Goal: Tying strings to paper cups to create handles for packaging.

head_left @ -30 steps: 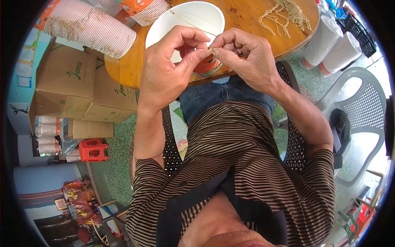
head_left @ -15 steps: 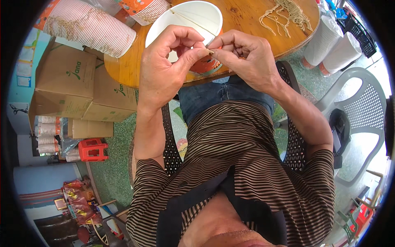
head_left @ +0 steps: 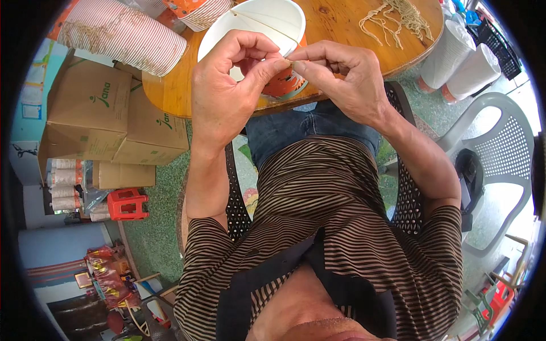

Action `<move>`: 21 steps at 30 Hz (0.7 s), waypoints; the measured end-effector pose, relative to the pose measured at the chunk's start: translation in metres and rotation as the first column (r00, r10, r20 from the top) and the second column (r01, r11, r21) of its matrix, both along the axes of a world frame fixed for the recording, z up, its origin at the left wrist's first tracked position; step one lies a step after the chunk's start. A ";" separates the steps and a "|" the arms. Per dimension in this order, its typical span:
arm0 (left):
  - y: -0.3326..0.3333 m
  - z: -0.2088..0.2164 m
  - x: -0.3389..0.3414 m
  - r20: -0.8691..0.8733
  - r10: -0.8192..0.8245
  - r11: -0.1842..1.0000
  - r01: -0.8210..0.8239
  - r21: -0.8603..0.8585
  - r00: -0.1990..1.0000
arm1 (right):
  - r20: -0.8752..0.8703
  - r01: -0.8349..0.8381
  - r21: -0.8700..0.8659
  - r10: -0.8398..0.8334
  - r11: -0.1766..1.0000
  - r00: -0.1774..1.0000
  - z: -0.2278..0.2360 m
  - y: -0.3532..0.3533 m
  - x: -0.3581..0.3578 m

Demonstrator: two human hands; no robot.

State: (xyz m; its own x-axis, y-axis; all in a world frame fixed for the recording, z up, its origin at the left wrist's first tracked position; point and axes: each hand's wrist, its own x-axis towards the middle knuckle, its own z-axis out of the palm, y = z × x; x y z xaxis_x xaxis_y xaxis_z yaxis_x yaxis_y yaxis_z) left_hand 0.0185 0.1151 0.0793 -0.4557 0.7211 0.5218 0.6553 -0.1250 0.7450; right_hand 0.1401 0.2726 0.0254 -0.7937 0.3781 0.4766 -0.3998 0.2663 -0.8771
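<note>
A paper bucket [head_left: 284, 16], white inside with an orange printed outside, stands at the near edge of the table. Across its mouth runs a thin tan cord [head_left: 264, 24]. My left hand [head_left: 227, 94] and my right hand [head_left: 350, 82] meet in front of the bucket, fingertips almost touching. Each pinches the cord's end between thumb and forefinger, close to the bucket's rim. The fingers hide most of that end, so whether it is knotted cannot be seen. Behind my hands, part of the bucket's orange side is covered.
Long stacks of nested paper buckets [head_left: 122, 40] lie at the table's left, with cords over them. A bundle of loose cords [head_left: 406, 20] rests at the right of the wooden table [head_left: 341, 25]. Cardboard boxes [head_left: 88, 102] stand left, a grey plastic chair [head_left: 500, 150] right.
Both hands stay at the bucket's rim with fingertips still pinched. The left hand and the bucket have shifted slightly up and left, and the right thumb has moved a little upward.
</note>
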 end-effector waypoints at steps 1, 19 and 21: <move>0.000 0.000 0.000 -0.010 -0.007 1.000 0.007 0.006 1.000 | 0.000 0.000 -0.001 0.000 1.000 1.000 -0.001 0.000 -0.001; 0.000 0.001 -0.001 -0.063 -0.005 0.999 0.002 -0.035 0.998 | -0.044 0.051 -0.009 -0.051 0.999 0.998 -0.012 0.005 -0.010; 0.000 -0.001 -0.002 -0.072 -0.010 1.000 0.008 -0.022 0.997 | -0.027 0.074 0.022 -0.073 0.997 0.997 -0.010 0.004 -0.009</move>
